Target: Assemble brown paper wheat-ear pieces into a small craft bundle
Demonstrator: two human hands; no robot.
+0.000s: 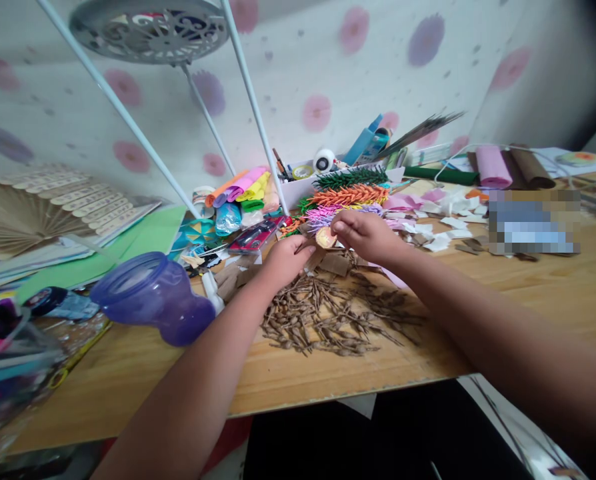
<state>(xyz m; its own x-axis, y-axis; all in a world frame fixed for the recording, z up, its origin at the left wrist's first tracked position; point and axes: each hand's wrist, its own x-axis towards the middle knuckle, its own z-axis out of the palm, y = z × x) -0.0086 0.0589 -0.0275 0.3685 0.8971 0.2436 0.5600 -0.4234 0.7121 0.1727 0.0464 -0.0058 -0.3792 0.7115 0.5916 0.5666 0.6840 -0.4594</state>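
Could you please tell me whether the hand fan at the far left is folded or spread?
Spread: the hand fan shows its ribs splayed widely apart.

From my remote view through the head camera, I see two bare human hands, a left hand [285, 263] and a right hand [363, 235], with rounded knuckles and short-looking fingers. The left forearm [205, 360] and the right forearm [478, 303] are bare too, smooth in outline, slim at the wrist and much broader toward the camera. Low in the view, black clothing [378, 440] covers the lap, plain and dark enough to hide its seams and folds. At the lower right, deep shadow blurs the arm's edge; I cannot tell whether a sleeve begins there.
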